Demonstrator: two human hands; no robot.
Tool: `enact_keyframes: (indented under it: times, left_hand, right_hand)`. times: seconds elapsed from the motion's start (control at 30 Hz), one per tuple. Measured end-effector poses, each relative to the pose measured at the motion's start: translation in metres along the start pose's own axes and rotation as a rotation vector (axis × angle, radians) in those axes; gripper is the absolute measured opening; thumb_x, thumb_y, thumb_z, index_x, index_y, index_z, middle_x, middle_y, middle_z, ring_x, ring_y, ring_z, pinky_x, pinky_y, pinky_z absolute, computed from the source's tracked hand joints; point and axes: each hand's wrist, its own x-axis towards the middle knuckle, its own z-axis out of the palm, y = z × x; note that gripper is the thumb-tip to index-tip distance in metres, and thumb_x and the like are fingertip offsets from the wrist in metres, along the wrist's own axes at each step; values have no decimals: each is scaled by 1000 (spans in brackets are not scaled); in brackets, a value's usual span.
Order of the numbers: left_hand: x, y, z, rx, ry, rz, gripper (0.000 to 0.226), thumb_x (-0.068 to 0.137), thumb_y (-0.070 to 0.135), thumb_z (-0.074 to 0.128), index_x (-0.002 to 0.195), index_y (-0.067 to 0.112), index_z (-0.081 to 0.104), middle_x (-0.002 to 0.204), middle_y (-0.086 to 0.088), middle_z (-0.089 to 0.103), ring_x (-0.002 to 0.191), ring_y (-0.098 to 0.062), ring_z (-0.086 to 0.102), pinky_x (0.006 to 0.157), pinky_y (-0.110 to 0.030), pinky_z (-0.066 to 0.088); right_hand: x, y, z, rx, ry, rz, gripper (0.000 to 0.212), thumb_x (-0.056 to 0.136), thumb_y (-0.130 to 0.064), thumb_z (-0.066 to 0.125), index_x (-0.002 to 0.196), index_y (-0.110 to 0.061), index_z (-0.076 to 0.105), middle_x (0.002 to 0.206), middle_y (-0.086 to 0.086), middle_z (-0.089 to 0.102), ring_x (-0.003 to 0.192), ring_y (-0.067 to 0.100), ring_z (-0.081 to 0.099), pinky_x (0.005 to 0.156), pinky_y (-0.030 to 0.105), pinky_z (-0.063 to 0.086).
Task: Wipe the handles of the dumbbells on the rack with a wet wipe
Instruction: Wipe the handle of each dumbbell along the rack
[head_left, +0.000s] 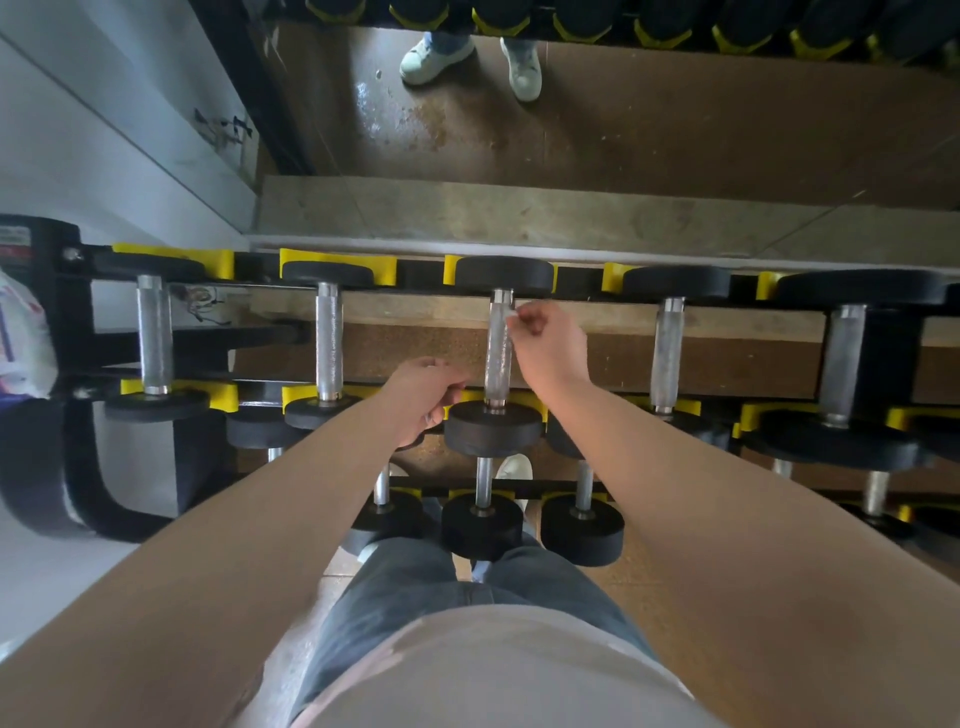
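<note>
My right hand (540, 338), fingers curled, pinches the wipe (508, 321) against the far end of the handle (497, 366) of the middle dumbbell (493, 428) on the rack (78, 322). My left hand (423, 397), at 8 o'clock from the handle, is curled just beside that dumbbell's near end; whether it holds anything, I cannot tell. Neighbours (328, 343) lie at 3 and 9 o'clock.

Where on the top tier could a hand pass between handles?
Open gaps: between first handle and second handle from left, and fourth handle and fifth handle. Crowded around the middle handle: left hand beside it, right hand pinching the wipe.
</note>
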Motion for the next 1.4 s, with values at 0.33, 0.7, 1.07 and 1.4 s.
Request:
enact_keyframes:
  times: [0.33, 0.7, 1.07, 1.4]
  left_hand:
    - [-1, 0, 7, 43, 4, -9, 6, 97, 9, 66, 101, 14, 64, 65, -5, 58, 45, -8, 42, 39, -17, 31]
    - [-1, -3, 15, 115, 14, 35, 4, 99, 14, 61, 101, 12, 64, 85, -9, 60, 63, -13, 45, 47, -21, 30]
    - [-2, 0, 11, 142, 44, 26, 8, 98, 13, 62, 104, 10, 66, 75, -4, 61, 55, -7, 50, 42, -17, 31]
    - [-3, 1, 10, 74, 56, 0, 23, 102, 3, 52, 116, 21, 58, 105, -6, 74, 66, -10, 59, 44, -18, 37]
  right_hand:
    - [-21, 27, -3, -236, -225, -16, 9, 98, -32, 65, 105, -26, 65, 96, -12, 63, 89, 3, 60, 70, 16, 42]
    - [-3, 3, -11, -266, -294, 145, 16, 103, -19, 55, 102, -18, 71, 86, 1, 68, 75, 14, 66, 61, 24, 53]
    - [35, -3, -11, 448, -182, 438, 9, 100, -4, 59, 96, -11, 63, 89, 8, 64, 74, 15, 60, 70, 25, 55]
    - [16, 22, -11, -376, -649, 251, 12, 97, -5, 58, 97, -10, 69, 82, 5, 66, 71, 15, 59, 58, 25, 44]
